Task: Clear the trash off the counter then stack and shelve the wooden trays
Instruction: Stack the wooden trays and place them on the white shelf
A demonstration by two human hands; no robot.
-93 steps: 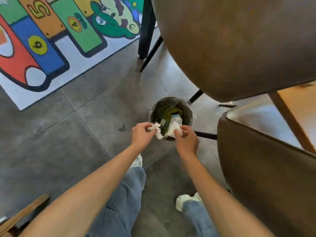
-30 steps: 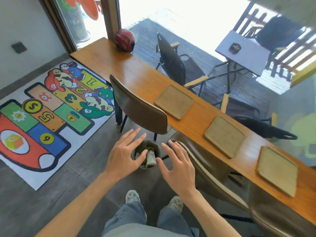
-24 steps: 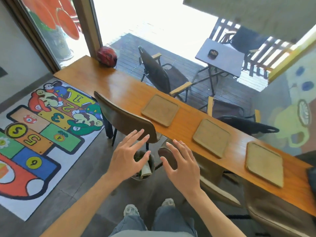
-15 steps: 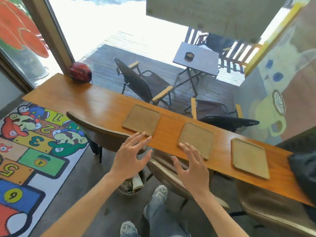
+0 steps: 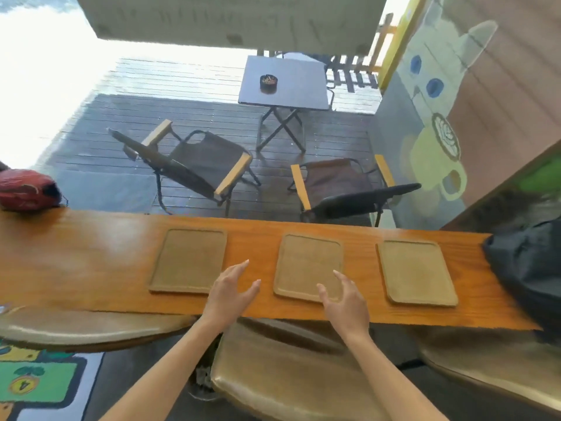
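Three flat wooden trays lie in a row on the long wooden counter [image 5: 91, 262]: a left tray [image 5: 189, 259], a middle tray [image 5: 306, 262] and a right tray [image 5: 416, 271]. My left hand [image 5: 230, 291] hovers open over the counter between the left and middle trays. My right hand [image 5: 344, 299] is open with fingers spread over the near right corner of the middle tray. Neither hand holds anything. The trash bin is almost hidden under the chair below my left arm.
A red helmet [image 5: 25, 191] sits at the counter's far left and a black bag [image 5: 528, 265] at its right end. Brown padded chairs [image 5: 288, 381] stand against the counter's near edge. Beyond the glass are folding chairs and a small table.
The crumpled paper went from my hands into the bin on the floor. The view rose from the bin to the counter, and both empty hands moved up and forward over the trays.
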